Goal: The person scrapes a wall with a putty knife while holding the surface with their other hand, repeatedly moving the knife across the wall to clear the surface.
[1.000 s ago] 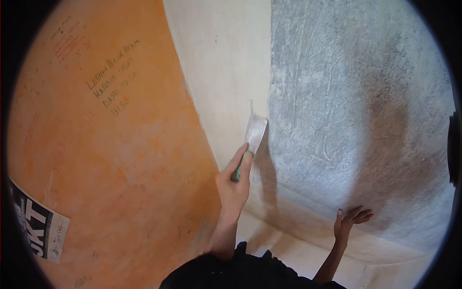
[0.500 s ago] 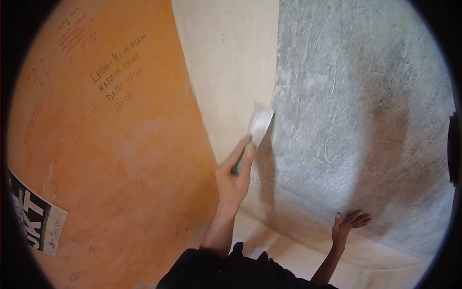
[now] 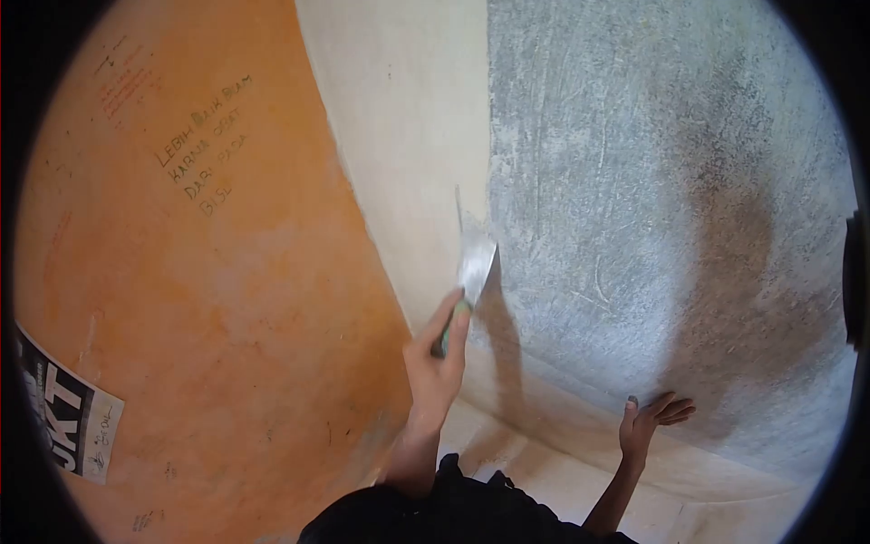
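Observation:
My left hand (image 3: 433, 367) is closed around the green handle of a putty knife (image 3: 478, 261). The knife's wide metal blade points up and lies over the cream strip (image 3: 399, 118), its right corner close to the edge of the rough grey wall section (image 3: 580, 181). A thin dark line runs up from the blade's left corner. To the right, my right hand (image 3: 645, 422) is open, thumb apart and fingers stretched out, at the lower edge of the grey section. Nothing is in it.
An orange wall (image 3: 245, 299) with handwriting on it fills the left side. A black-and-white poster (image 3: 77, 412) is stuck at its lower left. Pale floor (image 3: 517, 462) shows below, and shadows of the arms fall across the grey section.
My left hand has moved the putty knife downward along the cream strip. The right hand stays in nearly the same place, and the view has shifted slightly.

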Motion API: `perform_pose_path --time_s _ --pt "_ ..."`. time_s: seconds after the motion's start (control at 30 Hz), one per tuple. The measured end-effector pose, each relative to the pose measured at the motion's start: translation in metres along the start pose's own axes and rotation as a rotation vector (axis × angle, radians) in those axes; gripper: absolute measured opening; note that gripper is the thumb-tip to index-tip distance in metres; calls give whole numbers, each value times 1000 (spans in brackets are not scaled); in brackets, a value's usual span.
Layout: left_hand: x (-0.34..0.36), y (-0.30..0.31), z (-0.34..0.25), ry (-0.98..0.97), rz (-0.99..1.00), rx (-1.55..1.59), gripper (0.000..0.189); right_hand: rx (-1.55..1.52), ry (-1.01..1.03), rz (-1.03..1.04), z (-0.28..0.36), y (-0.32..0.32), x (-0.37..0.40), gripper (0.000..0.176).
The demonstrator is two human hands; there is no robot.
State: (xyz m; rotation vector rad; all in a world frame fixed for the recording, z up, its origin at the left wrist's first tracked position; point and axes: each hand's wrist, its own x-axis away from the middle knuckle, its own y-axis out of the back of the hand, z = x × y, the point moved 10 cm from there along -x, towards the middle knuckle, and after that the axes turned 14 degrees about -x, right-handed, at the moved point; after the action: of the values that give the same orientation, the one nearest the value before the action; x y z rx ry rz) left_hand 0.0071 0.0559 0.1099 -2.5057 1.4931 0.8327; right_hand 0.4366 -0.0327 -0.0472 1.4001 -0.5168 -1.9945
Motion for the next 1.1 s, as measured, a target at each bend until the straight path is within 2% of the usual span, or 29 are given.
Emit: perform_pose_path --time_s 0.1,0.17,0.27,0.37,0.57,0.73,0.83,0.93,1.0,1.1 --pt "5 -1 3 92 42 -98 33 -34 -38 16 -2 -4 -3 94" --pt "-8 7 -3 211 20 64 34 -39 -37 22 -3 1 2 94" --pt "-4 3 0 129 42 -5 35 5 16 26 6 -5 1 92" --pt "12 -6 11 120 43 25 34 18 30 -24 2 -1 -9 92" --pt "-8 -7 -10 97 12 50 35 -31 43 15 6 -5 -10 92" --pt "8 -8 0 61 37 16 34 -49 22 44 2 -3 -2 92" --pt "-2 0 -12 137 27 -32 33 -55 42 25 8 -1 -5 94" --pt "-4 3 -6 149 41 85 34 -52 43 39 4 -2 -3 94" --pt "11 -2 -3 96 88 -46 35 -61 27 49 2 -5 6 95" --pt "10 -8 -8 37 58 -1 37 -48 33 16 -3 -3 -7 95"
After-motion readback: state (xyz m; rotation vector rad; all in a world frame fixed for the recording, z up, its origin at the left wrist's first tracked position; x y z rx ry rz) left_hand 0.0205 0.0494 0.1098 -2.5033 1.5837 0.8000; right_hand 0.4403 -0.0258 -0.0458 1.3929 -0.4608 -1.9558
